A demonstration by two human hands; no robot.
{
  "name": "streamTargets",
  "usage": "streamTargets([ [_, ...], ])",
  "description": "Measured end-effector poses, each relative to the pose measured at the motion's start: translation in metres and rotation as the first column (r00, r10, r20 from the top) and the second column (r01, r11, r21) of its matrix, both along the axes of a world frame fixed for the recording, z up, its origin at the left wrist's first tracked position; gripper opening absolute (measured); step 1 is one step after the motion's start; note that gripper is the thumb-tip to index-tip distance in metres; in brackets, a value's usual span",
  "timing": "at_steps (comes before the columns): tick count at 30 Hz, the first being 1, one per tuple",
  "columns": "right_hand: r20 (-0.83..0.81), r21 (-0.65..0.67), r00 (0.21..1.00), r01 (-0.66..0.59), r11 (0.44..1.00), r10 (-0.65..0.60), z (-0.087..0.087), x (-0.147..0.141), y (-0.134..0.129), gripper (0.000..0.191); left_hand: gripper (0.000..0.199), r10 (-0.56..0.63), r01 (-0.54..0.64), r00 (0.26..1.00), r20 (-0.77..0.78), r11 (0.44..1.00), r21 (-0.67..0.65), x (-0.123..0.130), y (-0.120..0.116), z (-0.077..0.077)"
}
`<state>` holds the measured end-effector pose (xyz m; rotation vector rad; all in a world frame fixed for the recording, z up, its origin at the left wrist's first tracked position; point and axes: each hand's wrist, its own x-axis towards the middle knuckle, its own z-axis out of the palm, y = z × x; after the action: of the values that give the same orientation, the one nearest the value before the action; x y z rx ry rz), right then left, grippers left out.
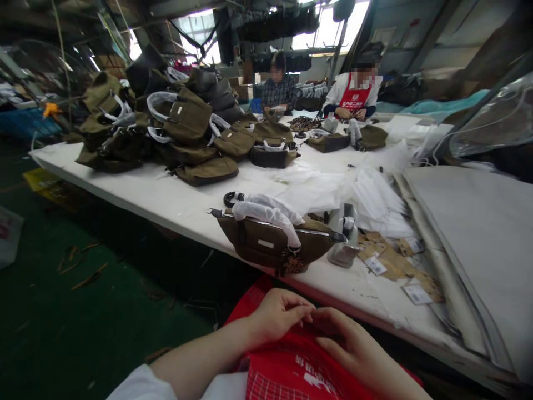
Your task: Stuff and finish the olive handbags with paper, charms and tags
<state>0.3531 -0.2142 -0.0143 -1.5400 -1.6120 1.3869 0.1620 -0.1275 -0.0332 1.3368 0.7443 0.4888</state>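
Note:
Both hands are low in the view, in front of a red apron (300, 361) with white print. My left hand (281, 312) has its fingers curled, the tips pressed together near the middle. Close against it is my right hand (339, 333), its fingers bent and their tips meeting those of the left. Whether anything small lies between the fingertips cannot be made out. Just beyond them, at the table's near edge, stands an olive-brown handbag (266, 244) with wrapped handles, a silver zipper and a leopard-patterned charm (292, 261). Neither hand touches the bag.
The white table (166, 194) carries a heap of olive bags (187, 119) at the back left. Right of the handbag are a metal dispenser (345, 239), brown tags (391, 261) and clear plastic sleeves (375, 200). Two people sit across the table, one in a red apron (356, 97).

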Motion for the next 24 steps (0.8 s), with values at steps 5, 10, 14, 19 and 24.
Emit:
streamTargets([
  [5, -0.037, 0.036, 0.985, 0.17, 0.985, -0.168, -0.01, -0.021, 0.013, 0.032, 0.022, 0.085, -0.036, 0.993, -0.083, 0.88, 0.474, -0.005, 0.002, 0.009],
  [10, 0.087, 0.202, 0.943, 0.299, 0.932, -0.322, -0.001, -0.013, 0.029, 0.038, 0.034, 0.312, -0.263, 0.95, 0.029, 0.742, 0.617, -0.013, 0.011, 0.019],
  [14, 0.093, 0.408, 0.919, 0.317, 0.856, -0.384, 0.018, -0.01, 0.055, 0.038, 0.041, 0.559, -0.507, 0.818, 0.135, 0.589, 0.63, -0.013, 0.029, 0.03],
  [19, 0.063, 0.434, 0.944, 0.266, 0.86, -0.324, 0.024, -0.026, 0.084, 0.035, 0.033, 0.468, -0.425, 0.884, -0.007, 0.809, 0.406, -0.003, 0.051, 0.041],
  [24, 0.013, 0.417, 0.966, 0.23, 0.879, -0.259, 0.025, -0.036, 0.09, 0.032, 0.023, 0.435, -0.364, 0.898, -0.065, 0.818, 0.446, 0.002, 0.055, 0.051],
])
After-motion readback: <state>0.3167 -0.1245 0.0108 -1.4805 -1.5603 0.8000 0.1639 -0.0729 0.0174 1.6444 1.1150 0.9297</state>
